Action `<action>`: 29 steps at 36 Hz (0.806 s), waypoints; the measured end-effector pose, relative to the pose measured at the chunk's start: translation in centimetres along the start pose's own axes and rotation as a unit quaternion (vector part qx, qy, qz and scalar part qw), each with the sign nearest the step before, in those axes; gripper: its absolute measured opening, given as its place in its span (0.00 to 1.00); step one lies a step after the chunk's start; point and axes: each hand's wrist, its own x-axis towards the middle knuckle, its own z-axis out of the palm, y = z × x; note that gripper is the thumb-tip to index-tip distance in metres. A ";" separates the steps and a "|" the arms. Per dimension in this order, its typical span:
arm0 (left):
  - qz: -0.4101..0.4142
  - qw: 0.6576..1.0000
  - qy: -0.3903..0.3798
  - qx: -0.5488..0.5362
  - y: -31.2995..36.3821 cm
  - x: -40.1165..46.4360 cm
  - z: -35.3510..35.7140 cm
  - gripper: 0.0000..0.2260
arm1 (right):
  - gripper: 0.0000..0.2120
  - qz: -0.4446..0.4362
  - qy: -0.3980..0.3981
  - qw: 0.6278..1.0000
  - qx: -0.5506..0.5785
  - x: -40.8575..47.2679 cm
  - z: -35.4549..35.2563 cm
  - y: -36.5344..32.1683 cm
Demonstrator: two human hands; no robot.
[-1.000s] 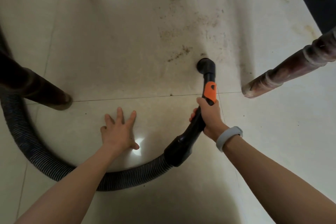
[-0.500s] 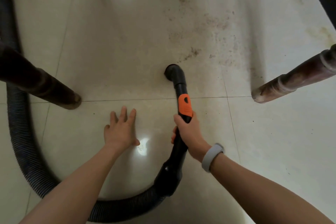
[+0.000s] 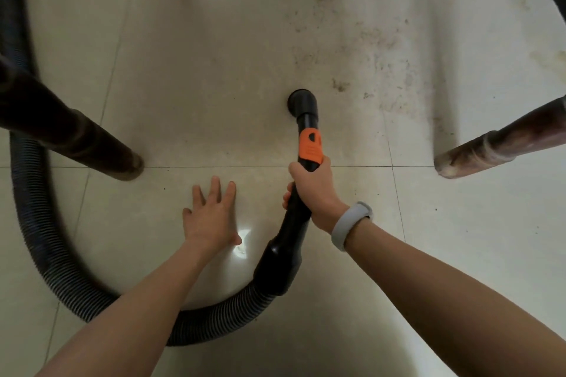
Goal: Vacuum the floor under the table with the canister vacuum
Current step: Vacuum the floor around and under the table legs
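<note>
though orange-collared, black ribbed vacuum hose [image 3: 36, 242]

floor [image 3: 190, 76]: glossy glazed tile, smooth, dirt specks far right. hose [image 3: 33, 232]: ribbed black plastic, matt. handle tube [image 3: 294, 217]: smooth black plastic, slight sheen; orange plastic slider [image 3: 310, 148]. table legs [image 3: 502, 144]: dark turned wood, worn varnish. wristband [image 3: 352, 225]: matt grey rubber.

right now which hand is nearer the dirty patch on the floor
Right. The right hand grips the vacuum handle just below and left of the dirty patch. The left hand lies flat on the floor, further left and lower.
</note>
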 end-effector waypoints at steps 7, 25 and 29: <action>-0.002 1.000 -0.003 0.000 0.0 0.0 0.0 0.52 | 0.10 -0.022 0.023 0.999 -0.037 1.5 0.6 -1.4; -0.024 0.999 -0.029 0.025 1.7 0.5 -0.7 0.45 | 0.13 -0.060 0.240 0.966 -0.071 3.3 -9.5 -3.2; -0.023 0.999 -0.028 0.031 1.7 0.8 -0.8 0.43 | 0.14 -0.051 0.271 0.960 -0.045 2.8 -11.7 -2.8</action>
